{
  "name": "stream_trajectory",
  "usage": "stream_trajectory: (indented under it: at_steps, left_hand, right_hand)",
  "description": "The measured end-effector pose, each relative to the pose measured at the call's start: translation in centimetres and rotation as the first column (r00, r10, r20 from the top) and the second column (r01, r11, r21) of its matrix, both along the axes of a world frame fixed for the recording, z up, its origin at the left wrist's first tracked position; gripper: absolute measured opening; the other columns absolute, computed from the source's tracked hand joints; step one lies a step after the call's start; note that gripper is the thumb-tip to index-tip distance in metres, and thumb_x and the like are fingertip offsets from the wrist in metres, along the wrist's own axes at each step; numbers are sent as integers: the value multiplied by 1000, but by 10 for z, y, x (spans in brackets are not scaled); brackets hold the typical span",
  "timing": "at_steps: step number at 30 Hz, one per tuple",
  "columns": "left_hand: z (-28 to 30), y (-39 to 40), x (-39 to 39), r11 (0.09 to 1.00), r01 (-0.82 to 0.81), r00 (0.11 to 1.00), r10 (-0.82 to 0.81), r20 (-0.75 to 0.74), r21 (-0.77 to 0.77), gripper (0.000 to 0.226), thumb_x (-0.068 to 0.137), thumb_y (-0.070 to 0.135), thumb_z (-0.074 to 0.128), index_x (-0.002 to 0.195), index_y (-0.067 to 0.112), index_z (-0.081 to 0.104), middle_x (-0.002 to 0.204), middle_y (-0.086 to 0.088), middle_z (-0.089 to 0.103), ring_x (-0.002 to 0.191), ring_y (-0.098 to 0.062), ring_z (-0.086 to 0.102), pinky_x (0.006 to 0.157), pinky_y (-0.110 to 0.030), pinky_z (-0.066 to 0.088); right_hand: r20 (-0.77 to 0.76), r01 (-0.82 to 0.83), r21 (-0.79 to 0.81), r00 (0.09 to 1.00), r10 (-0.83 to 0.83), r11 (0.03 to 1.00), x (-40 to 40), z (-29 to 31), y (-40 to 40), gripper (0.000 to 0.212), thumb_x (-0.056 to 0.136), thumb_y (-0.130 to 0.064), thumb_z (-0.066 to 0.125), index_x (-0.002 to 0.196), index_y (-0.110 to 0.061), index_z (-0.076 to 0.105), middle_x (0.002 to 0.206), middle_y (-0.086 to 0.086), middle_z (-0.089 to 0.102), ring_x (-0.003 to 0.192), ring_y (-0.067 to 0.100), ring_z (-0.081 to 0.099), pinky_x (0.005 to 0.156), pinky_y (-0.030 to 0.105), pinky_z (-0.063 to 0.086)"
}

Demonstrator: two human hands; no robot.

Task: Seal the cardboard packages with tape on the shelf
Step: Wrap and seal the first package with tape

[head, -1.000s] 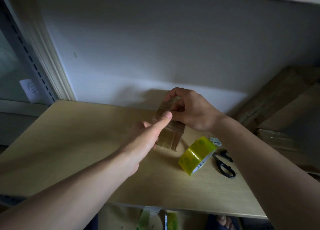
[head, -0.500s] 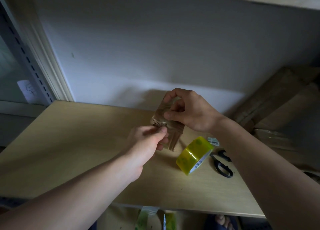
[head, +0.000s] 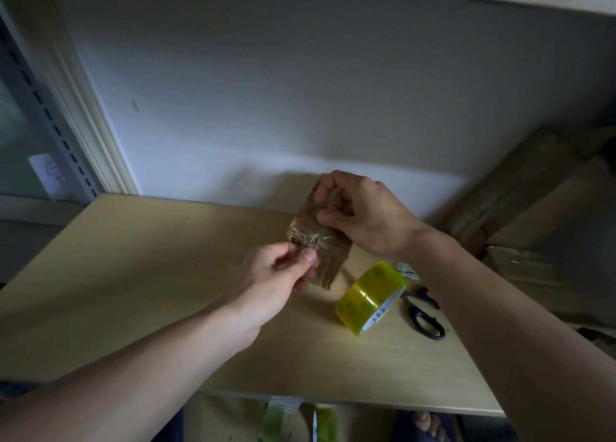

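A small cardboard package point(head: 316, 238), wrapped in glossy clear tape, is held just above the wooden shelf point(head: 133, 291). My right hand point(head: 360, 214) grips its upper end with thumb and fingers curled round it. My left hand point(head: 276, 275) pinches the tape at the package's lower left corner between thumb and forefinger. A roll of yellow-tinted tape point(head: 370, 296) lies on the shelf to the right of the package. Black-handled scissors point(head: 423, 313) lie beside the roll.
Larger cardboard boxes point(head: 540, 214) are stacked at the shelf's right end against the grey wall. A small paper label point(head: 406, 270) lies behind the roll. Under the shelf's front edge more tape packaging point(head: 300, 421) and a foot point(head: 426, 425) show.
My left forefinger was pressing flat on the package's upper face; it has drawn down and curled, and now pinches the lower corner with the thumb. The right hand keeps its grip.
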State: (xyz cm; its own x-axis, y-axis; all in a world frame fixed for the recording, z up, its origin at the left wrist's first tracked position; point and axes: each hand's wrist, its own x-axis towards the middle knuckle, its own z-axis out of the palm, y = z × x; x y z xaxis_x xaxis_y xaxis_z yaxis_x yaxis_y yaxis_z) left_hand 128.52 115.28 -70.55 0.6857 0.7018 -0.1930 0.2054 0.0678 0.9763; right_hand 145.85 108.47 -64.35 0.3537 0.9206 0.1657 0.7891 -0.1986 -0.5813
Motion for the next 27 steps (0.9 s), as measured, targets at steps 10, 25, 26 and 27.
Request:
stream_trajectory:
  at_steps: [10,25,26,27]
  left_hand:
    - [-12,9,2,992,47,998,-51,32,121,16,97,26,69,88,14,76,71,6,72,60,-3,59,54,-10,42]
    - [-25,22,9,943,16,998,-37,56,332,29,89,48,70,74,23,73,62,3,71,52,-16,64,62,-39,55]
    - [-24,24,9,928,26,998,-45,41,371,33,85,56,67,73,26,72,61,3,71,54,-20,66,62,-44,56]
    - [-24,27,9,912,39,998,-56,31,408,34,84,59,67,72,27,72,60,2,70,55,-24,67,61,-47,57]
  right_hand:
    - [71,6,29,997,-8,1000,-2,-3,1,26,77,-33,88,90,-19,70,72,-13,58,66,-4,53,61,9,39]
    - [169,63,87,983,-77,994,1,-15,5,38,75,-56,83,89,-27,61,66,-16,47,64,-7,49,55,14,32]
    - [162,62,86,984,-75,994,2,-14,4,39,74,-56,84,90,-26,62,67,-16,47,64,-6,49,55,14,33]
    - [156,60,85,985,-72,995,3,-14,4,40,74,-56,84,90,-25,63,67,-15,47,65,-6,49,56,14,34]
